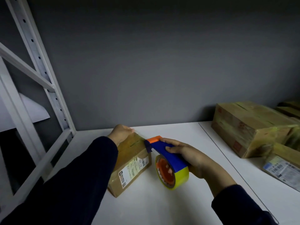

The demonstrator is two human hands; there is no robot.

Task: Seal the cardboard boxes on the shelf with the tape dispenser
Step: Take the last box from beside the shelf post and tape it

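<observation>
Box: matt brown cardboard, paper label. Tape dispenser: smooth blue and orange plastic, glossy yellow tape roll. Shelf: smooth white. Frame: painted metal.

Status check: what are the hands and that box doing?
Left hand presses small box. Right hand grips tape dispenser, head at box's top edge. Other boxes apart, right.

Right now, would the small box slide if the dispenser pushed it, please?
Probably: the box is small, likely light, on a smooth shelf. The left hand on its far end suggests bracing. Flat sides, so rolling seems unlikely.
</observation>
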